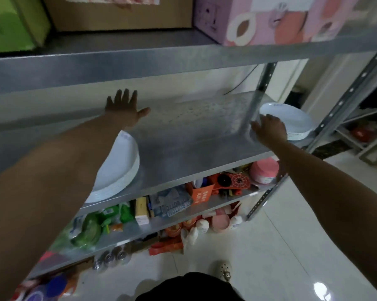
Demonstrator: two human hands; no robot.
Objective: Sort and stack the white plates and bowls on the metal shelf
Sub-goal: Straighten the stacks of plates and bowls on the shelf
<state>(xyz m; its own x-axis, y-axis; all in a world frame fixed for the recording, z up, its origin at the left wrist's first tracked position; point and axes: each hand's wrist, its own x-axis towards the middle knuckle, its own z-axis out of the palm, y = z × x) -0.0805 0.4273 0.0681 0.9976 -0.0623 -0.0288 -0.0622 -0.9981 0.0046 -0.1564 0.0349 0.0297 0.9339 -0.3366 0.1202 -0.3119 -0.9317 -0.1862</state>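
Hands are reaching across the metal shelf (183,144), the left hand (126,109) spread wide and holding nothing, the right hand (270,129) open against one plate stack (291,120) while another stack (118,168) is sitting far left, suggesting sorting is nearly done.

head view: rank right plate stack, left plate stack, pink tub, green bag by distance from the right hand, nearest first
From the right hand:
1. Right plate stack, touching the hand, right end of the shelf.
2. Pink tub, one shelf down, just below the hand.
3. Left plate stack, left end of the same shelf, under the left forearm.
4. Green bag, lower shelf, far left.
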